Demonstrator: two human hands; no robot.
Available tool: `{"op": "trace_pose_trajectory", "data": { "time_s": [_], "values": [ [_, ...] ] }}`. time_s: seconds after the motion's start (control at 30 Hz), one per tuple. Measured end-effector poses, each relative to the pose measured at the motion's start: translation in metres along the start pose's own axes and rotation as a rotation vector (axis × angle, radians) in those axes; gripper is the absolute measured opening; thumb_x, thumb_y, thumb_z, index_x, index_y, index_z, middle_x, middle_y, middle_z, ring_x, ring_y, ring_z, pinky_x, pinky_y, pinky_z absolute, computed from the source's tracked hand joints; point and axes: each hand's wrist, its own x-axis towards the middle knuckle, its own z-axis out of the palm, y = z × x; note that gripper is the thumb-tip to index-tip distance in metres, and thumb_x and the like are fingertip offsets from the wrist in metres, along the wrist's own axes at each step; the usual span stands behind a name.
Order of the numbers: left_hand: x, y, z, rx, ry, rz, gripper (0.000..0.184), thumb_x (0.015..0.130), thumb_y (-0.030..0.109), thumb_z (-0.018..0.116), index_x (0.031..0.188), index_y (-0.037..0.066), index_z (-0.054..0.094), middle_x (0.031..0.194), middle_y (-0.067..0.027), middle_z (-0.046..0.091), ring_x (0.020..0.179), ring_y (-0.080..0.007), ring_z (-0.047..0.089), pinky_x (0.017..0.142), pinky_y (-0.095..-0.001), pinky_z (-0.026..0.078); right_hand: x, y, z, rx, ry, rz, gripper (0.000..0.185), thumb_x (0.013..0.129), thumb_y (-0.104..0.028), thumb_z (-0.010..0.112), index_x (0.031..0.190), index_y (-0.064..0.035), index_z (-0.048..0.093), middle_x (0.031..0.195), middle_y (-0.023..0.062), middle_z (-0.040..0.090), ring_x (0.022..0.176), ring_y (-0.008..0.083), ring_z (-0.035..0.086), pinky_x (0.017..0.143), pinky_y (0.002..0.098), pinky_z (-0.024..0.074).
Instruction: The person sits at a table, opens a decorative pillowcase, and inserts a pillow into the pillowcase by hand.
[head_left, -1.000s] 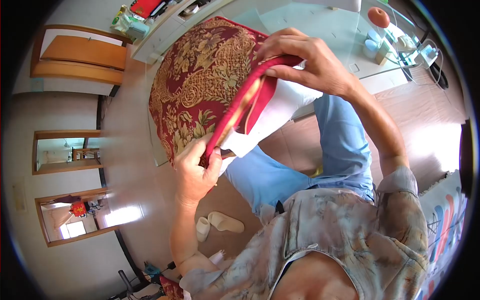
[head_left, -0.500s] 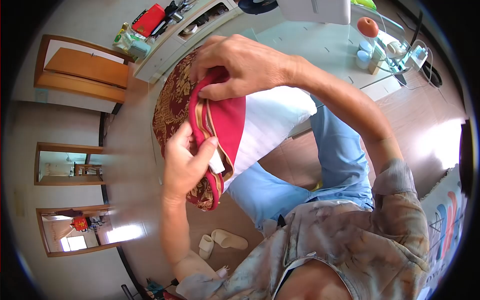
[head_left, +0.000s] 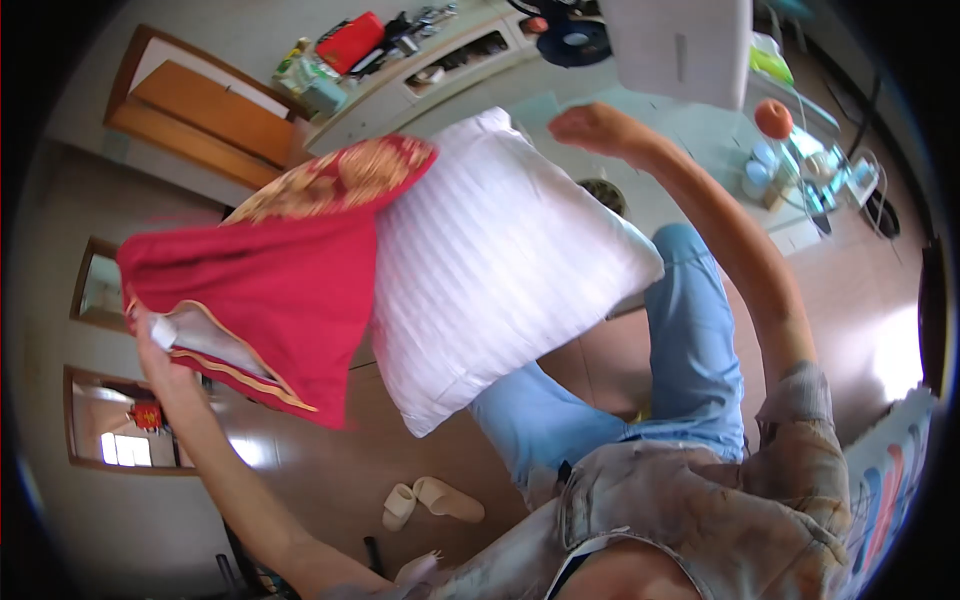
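Observation:
A white striped cushion insert (head_left: 510, 260) stands tilted over my knees. To its left hangs a cushion cover (head_left: 270, 290), plain red on one face, with a gold-patterned red face (head_left: 345, 180) showing along the top. My left hand (head_left: 165, 360) pinches the cover's far-left edge, beside a white label (head_left: 164, 331). A gold-trimmed opening (head_left: 225, 345) gapes next to that hand. The cover hides part of the insert's left side. My right hand (head_left: 600, 132), slightly blurred, is raised past the insert's upper right corner, apart from it, with loosely bent fingers and nothing visible in them.
A glass-topped table (head_left: 680, 150) lies ahead, bearing a white box-like object (head_left: 680, 50). Cups (head_left: 760, 170) and cables are at the right. A cabinet (head_left: 430, 80) with bags on it stands at the back. Slippers (head_left: 445, 500) lie on the floor.
My left hand has swung left, carrying the cover's edge and spreading it out. My right hand has let go of the cover and moved right. Much more of the white insert shows.

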Motion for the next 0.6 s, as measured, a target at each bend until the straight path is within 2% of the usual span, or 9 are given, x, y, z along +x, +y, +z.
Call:
{"op": "trace_pose_trajectory", "data": {
  "time_s": [0.07,0.2,0.27,0.3,0.33,0.37,0.4,0.5,0.6],
  "values": [
    [0.013,0.042,-0.059,-0.035,0.19,0.192,0.034,0.093,0.028,0.062,0.122,0.011,0.06,0.115,-0.0063,0.065,0.106,-0.0237,0.062,0.092,-0.0429,0.051,0.01,0.004,0.005,-0.025,0.024,-0.01,0.037,0.087,-0.034,0.065,0.111,-0.0068,0.07,0.099,0.0075,0.071,0.091,0.0189,0.064,0.082,0.0328,0.0514],
    [-0.052,0.104,-0.056,-0.046,0.566,0.315,0.033,0.096,0.027,0.052,0.122,0.007,0.06,0.118,-0.0101,0.065,0.104,-0.0278,0.065,0.091,-0.0419,0.055,0.041,-0.002,0.017,-0.061,-0.069,0.265,0.054,0.088,-0.05,0.061,0.12,-0.0072,0.066,0.113,0.0121,0.067,0.098,0.0251,0.063,0.083,0.037,0.0511],
    [-0.07,0.113,-0.054,0.043,0.579,0.352,0.032,0.095,0.027,0.055,0.119,0.006,0.062,0.114,-0.0104,0.067,0.1,-0.0269,0.066,0.087,-0.0413,0.057,0.06,-0.009,0.026,-0.087,-0.107,0.32,0.063,0.087,-0.058,0.058,0.123,-0.0071,0.064,0.119,0.0151,0.064,0.101,0.0281,0.062,0.084,0.0389,0.0513],
    [-0.071,0.108,-0.065,0.032,0.461,0.411,0.026,0.091,0.021,0.064,0.105,0.0,0.065,0.096,-0.0098,0.069,0.082,-0.0228,0.069,0.07,-0.034,0.059,0.072,-0.015,0.033,-0.132,-0.088,0.447,0.071,0.087,-0.064,0.054,0.127,-0.0062,0.061,0.123,0.0186,0.061,0.105,0.0305,0.061,0.085,0.0409,0.0514],
    [-0.07,0.098,-0.074,0.123,0.455,0.413,0.024,0.089,0.021,0.066,0.1,0.0,0.065,0.09,-0.0093,0.068,0.077,-0.0212,0.068,0.065,-0.0341,0.058,0.085,-0.019,0.039,-0.182,-0.069,0.572,0.079,0.086,-0.07,0.05,0.13,-0.0053,0.058,0.127,0.0221,0.058,0.109,0.033,0.061,0.086,0.043,0.0515],
    [-0.09,0.081,-0.049,0.192,0.526,0.388,0.022,0.088,0.02,0.068,0.098,0.001,0.065,0.086,-0.0085,0.067,0.071,-0.0207,0.067,0.061,-0.0327,0.057,0.105,0.004,0.047,-0.128,-0.1,0.495,0.088,0.083,-0.075,0.048,0.135,-0.0038,0.054,0.129,0.0259,0.056,0.113,0.0352,0.059,0.089,0.0466,0.0509],
    [-0.117,0.065,-0.019,0.266,0.416,0.36,0.022,0.086,0.019,0.07,0.097,0.001,0.064,0.084,-0.0086,0.066,0.069,-0.0195,0.067,0.058,-0.031,0.056,0.11,-0.006,0.056,-0.142,-0.12,0.479,0.088,0.083,-0.075,0.048,0.135,-0.0038,0.054,0.129,0.0259,0.056,0.113,0.0352,0.059,0.089,0.0466,0.0509],
    [-0.137,0.011,-0.004,0.401,0.214,0.255,0.018,0.088,0.015,0.068,0.099,0.001,0.068,0.081,-0.0036,0.067,0.066,-0.0139,0.065,0.058,-0.0261,0.054,0.123,-0.032,0.075,-0.12,-0.223,0.528,0.092,0.08,-0.074,0.054,0.136,-0.0014,0.052,0.133,0.0252,0.054,0.114,0.0357,0.059,0.09,0.0434,0.0515],
    [-0.16,-0.016,0.018,0.507,0.14,0.288,0.013,0.086,0.009,0.067,0.094,-0.001,0.069,0.076,-0.0005,0.065,0.062,-0.0075,0.059,0.056,-0.0226,0.048,0.138,-0.019,0.1,-0.152,0.035,0.37,0.091,0.075,-0.07,0.066,0.13,0.0013,0.057,0.127,0.0224,0.06,0.105,0.0321,0.064,0.088,0.0369,0.0529]
  ]
}}
